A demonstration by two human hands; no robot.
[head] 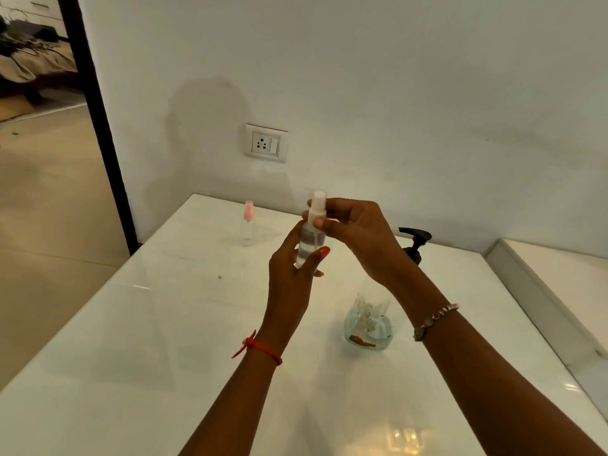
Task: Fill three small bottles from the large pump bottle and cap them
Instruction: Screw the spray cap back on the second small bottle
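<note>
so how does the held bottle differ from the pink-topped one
The held bottle has a white top, the pink-topped bottle a pink one. The held bottle is lifted, left hand gripping it, right hand pinching its top; the pink-topped bottle stands untouched. Both small, clear.

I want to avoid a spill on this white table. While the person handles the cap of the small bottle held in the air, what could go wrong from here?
1. The left hand holds the small bottle in a fingertip grip above the table. With the right hand pinching the white cap, the bottle may slip or tilt and spill.
2. The right forearm passes just in front of the large pump bottle. Lowering the arm could knock that bottle over.
</note>
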